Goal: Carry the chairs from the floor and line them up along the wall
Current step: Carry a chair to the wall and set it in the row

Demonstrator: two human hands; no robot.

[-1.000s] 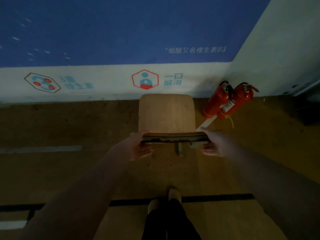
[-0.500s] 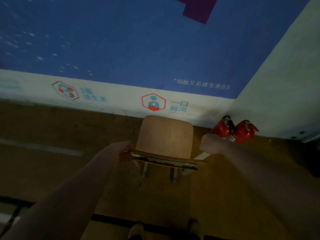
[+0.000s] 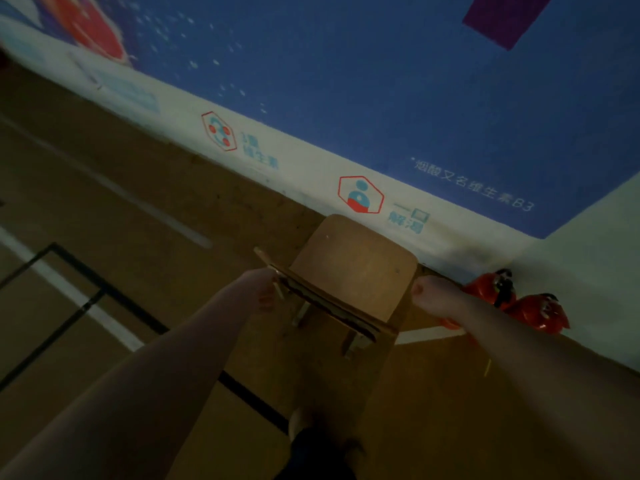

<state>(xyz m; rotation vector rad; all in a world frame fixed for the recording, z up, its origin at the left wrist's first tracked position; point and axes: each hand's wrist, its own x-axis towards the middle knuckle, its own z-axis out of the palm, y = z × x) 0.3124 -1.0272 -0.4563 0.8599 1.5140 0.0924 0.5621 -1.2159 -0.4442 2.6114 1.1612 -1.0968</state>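
Note:
A wooden chair stands on the floor with its seat toward the wall and the front edge close to the baseboard. Its backrest faces me. My left hand holds the left end of the backrest, fingers curled under it. My right hand is off the backrest and sits beside the seat's right edge with curled fingers. The dim light hides whether it holds anything.
Two red fire extinguishers lie in the corner just right of the chair, under the white side wall. Black and white lines cross the wooden floor at left. My feet are behind the chair.
The chair now sits nearer the wall. My right hand left the backrest's right end and moved up beside the seat. My view has tilted and swung left.

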